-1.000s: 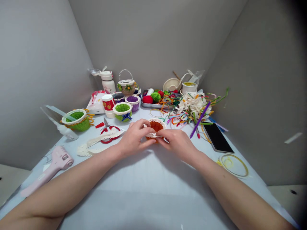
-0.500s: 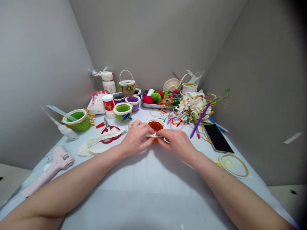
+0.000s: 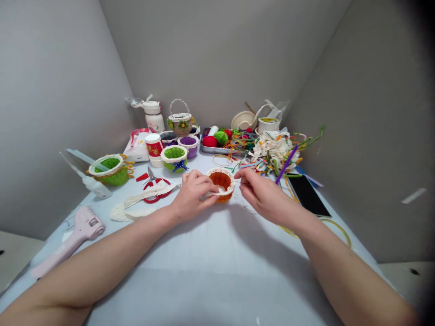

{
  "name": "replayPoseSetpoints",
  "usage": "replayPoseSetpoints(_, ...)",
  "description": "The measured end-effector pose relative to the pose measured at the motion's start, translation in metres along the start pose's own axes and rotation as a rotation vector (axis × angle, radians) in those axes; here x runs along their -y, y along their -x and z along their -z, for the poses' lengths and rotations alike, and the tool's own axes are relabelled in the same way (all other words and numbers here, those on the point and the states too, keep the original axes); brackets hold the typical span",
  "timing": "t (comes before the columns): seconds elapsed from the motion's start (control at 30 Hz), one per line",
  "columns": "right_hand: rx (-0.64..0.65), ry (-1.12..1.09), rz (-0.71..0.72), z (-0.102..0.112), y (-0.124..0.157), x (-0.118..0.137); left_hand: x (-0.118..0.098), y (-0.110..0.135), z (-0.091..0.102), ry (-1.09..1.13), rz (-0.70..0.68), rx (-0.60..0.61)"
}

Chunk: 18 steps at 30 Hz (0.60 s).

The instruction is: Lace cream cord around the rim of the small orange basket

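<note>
A small orange basket (image 3: 221, 198) with white lace trim (image 3: 220, 170) round its rim stands before me. My left hand (image 3: 195, 192) grips its left rim, fingers closed over the lace. To the right of the basket, my right hand (image 3: 256, 190) is raised in a pinch, apart from the rim. A fine thread (image 3: 237, 182) shows between its fingertips and the basket; whether a needle is on it cannot be seen. Beside my left wrist lie a loose lace strip (image 3: 136, 199) and red-handled scissors (image 3: 157, 190).
At left lie a pink glue gun (image 3: 76, 235), a glue bottle (image 3: 96, 186) and a green basket (image 3: 110, 170). More small baskets (image 3: 174, 156) stand behind. A tray of yarn (image 3: 220, 144) and a heap of white strips (image 3: 273, 149) are at the back. A phone (image 3: 309, 194) lies right.
My right hand has let go of the near rim and moved right and slightly up, drawing away from the basket. My left hand has stayed on the rim.
</note>
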State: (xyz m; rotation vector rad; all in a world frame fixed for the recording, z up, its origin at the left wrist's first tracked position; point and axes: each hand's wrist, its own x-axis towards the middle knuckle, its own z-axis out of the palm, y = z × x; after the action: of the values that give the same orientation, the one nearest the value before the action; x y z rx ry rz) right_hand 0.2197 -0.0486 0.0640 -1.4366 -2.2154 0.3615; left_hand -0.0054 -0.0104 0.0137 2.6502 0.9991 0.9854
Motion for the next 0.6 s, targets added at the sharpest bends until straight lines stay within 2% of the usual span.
replayPoseSetpoints(0.13,-0.114,0.005,0.145,0.002,-0.005,-0.003,-0.001,0.0,-0.001,-0.01,0.013,-0.007)
replayPoseSetpoints(0.27,-0.156,0.051,0.282,-0.006,-0.012,-0.008,-0.004,-0.001,-0.003,-0.018,0.023,-0.045)
replayPoseSetpoints(0.37,-0.15,0.081,0.295,-0.01,-0.017,-0.013,-0.006,-0.002,-0.004,-0.037,0.035,-0.083)
replayPoseSetpoints(0.6,-0.083,0.161,0.348,-0.009,-0.025,-0.02,-0.004,-0.003,-0.006,-0.026,0.028,-0.071)
